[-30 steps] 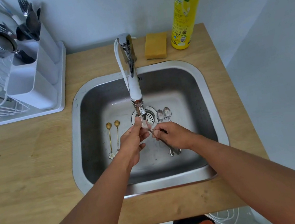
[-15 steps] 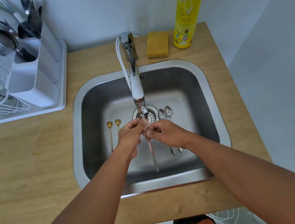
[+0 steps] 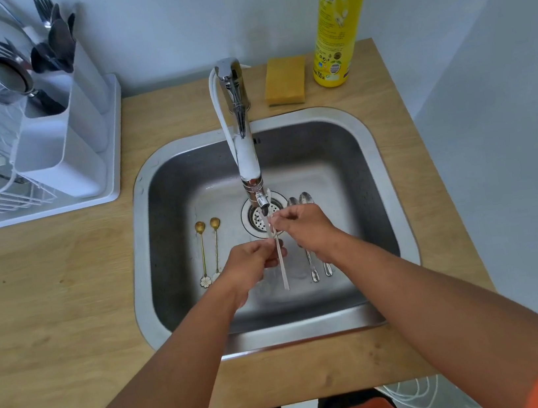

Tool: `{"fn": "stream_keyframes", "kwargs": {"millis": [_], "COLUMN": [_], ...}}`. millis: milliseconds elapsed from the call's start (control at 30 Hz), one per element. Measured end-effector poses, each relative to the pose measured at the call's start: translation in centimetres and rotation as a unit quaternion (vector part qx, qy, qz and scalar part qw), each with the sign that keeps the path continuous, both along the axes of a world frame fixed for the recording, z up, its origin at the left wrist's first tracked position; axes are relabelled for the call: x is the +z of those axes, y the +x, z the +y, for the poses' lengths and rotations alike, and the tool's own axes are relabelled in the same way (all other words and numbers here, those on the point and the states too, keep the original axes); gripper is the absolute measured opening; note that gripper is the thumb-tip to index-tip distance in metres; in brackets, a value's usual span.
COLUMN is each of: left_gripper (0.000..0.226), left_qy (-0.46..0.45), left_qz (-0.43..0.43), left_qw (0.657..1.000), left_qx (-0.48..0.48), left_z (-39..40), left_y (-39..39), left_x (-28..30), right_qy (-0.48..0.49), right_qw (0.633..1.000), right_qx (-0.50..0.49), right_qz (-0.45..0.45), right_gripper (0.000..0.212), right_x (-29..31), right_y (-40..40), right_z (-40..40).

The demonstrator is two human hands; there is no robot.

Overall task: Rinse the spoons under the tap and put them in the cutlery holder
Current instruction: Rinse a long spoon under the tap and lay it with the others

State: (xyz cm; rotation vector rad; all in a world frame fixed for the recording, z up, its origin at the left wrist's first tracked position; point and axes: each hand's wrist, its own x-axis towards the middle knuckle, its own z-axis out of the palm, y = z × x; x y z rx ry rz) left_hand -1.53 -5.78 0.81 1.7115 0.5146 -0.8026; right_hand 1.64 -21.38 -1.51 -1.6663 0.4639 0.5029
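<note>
Left hand (image 3: 251, 263) slid down the spoon (image 3: 280, 261) (right hand (image 3: 302, 227) pinches above).

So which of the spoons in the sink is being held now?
The pale spoon under the tap, held by both hands; the gold and silver pairs lie untouched.

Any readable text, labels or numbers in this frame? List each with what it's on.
"ula", the cut-off end of a brand name in blue letters, top of the tall yellow dish-soap bottle with the lime picture.
Small print and icons lower on that bottle: too small and blurred to read.
Yellow sponge, chrome tap, steel sink, white cutlery holder: no text visible.
</note>
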Motion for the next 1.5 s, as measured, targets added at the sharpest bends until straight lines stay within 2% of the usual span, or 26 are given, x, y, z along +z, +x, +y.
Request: {"fn": "stream_keyframes", "kwargs": {"millis": [133,333,567,700,800,900,967,1067,1133,1333,1500], "left_gripper": [0.028,0.031,0.035,0.034,0.036,0.038,0.037,0.037,0.035,0.030,0.031], "left_qy": [-0.001,0.037,0.033,0.010,-0.016,-0.066,-0.108,-0.147,-0.142,-0.073,-0.044], "left_qz": [-0.022,-0.024,-0.043,-0.011,0.029,0.090,0.126,0.142,0.137,0.102,0.083], "left_qw": [1.000,0.999,0.997,0.999,0.999,0.994,0.986,0.977,0.978,0.992,0.995], "left_qx": [-0.018,0.000,0.046,0.030,-0.011,-0.009,0.021,0.058,0.062,0.031,0.026], "left_z": [0.0,0.3,-0.3,0.4,1.6,2.8,3.0,2.6,2.2,2.2,2.0], "left_y": [-0.8,-0.1,-0.3,-1.2,-1.9,-1.9,-1.5,-0.3,0.5,1.0,1.6], "left_x": [-0.5,-0.4,-0.2,0.0,0.0,-0.2,-0.2,-0.2,0.0,-0.2,0.0], "right_qy": [0.015,0.023,0.027,0.033,0.027,0.037,0.069,0.152,0.178,0.154,0.190], "right_qw": [0.999,0.997,0.999,0.996,0.994,0.993,0.991,0.982,0.978,0.983,0.976], "right_qx": [-0.028,-0.054,-0.023,-0.068,-0.096,-0.102,-0.090,-0.055,-0.056,-0.051,-0.045], "right_qz": [0.040,0.045,0.037,0.042,0.042,0.048,0.069,0.097,0.097,0.084,0.096], "right_gripper": [0.011,0.004,0.010,0.001,0.004,0.008,0.011,0.004,0.005,0.005,0.009], "right_x": [0.9,0.7,0.9,1.0,0.9,0.7,0.8,0.9,0.9,0.5,0.1], "right_y": [0.8,0.0,-0.5,0.5,0.9,0.8,0.7,0.1,-0.1,-0.2,-0.5], "right_z": [-0.2,0.2,1.5,0.7,0.1,0.0,0.1,0.7,0.8,0.3,0.4]}}
